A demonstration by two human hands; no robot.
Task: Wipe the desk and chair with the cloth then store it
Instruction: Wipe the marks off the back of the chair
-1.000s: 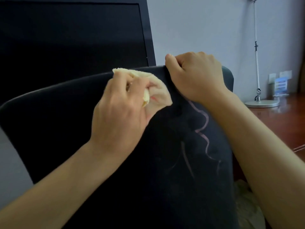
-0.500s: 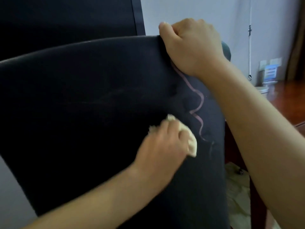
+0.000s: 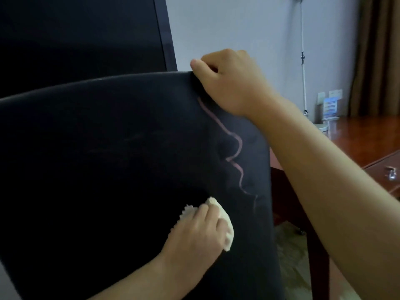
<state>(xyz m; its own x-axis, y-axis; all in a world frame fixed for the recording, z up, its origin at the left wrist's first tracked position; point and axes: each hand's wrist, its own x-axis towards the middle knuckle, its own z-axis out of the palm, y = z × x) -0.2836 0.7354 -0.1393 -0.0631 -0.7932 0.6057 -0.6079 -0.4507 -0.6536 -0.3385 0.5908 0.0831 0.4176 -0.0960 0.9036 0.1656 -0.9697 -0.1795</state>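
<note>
Head view, looking down on the back of a dark chair. The right hand grips the chair's top edge near its right corner, fingers curled over the rim and thumb lying along the near face. The left hand holds a pale cloth bunched under its curled fingers and presses it against the lower part of the chair back, right of centre. Cloth shows past the fingertips on the right side and, as a frayed fringe, above the knuckles on the left. The cloth lies well below the right hand and apart from it.

A pinkish wavy line runs down the chair back from just under the right hand to a point above and right of the cloth; the two do not touch. Fainter smears mark the fabric left of the line.

Behind the chair stands a dark panel against a pale wall. At right, a reddish-brown desk with a drawer handle carries a white lamp pole and a small card stand. A brown curtain hangs at the far right.
</note>
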